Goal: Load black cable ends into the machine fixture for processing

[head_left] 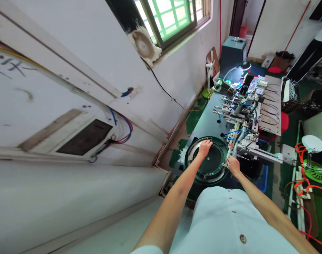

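Note:
A round dark green bowl (214,160) with ring-shaped tracks sits at the near end of the machine bench. Over its upper part is my left hand (204,148), fingers bent together near the inner ring; what they hold, if anything, is too small to tell. My right hand (233,164) is at the bowl's right edge, its fingers closed at a small metal piece by the end of the feed track (229,152). A tiny red light glows on that track. Beyond it stands the metal machine assembly (245,109) with blue tubes.
Along the left runs a white wall (124,123) with a window (171,17) above. A lit lamp (246,65) and wire spool (218,84) stand at the bench's far end. Right of the machine are a blue bin (263,179), a red stool (284,122) and orange hoses (303,180).

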Demonstrator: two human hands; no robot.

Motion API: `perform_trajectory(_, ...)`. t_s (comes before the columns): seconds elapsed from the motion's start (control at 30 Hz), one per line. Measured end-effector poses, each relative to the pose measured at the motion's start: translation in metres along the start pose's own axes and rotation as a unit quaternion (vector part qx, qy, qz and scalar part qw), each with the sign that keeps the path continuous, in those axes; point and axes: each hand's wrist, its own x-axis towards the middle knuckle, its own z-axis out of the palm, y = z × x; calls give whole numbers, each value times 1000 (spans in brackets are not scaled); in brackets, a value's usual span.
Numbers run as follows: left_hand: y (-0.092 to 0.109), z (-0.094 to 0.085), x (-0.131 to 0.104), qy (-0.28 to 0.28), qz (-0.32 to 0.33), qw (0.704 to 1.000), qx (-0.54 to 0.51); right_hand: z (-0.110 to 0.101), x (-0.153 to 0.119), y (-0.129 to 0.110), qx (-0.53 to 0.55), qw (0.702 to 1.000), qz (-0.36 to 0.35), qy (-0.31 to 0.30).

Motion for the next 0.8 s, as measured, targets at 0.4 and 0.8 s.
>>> perform_trajectory(0.4, 39, -9, -34, 79, -167, 929, -321, -9, -12, 5, -41, 997, -61, -15)
perform_trajectory(0.8, 78, 2, -78, 59, -288, 762, -577, -33, -16, -11, 1, 996, -67, 50)
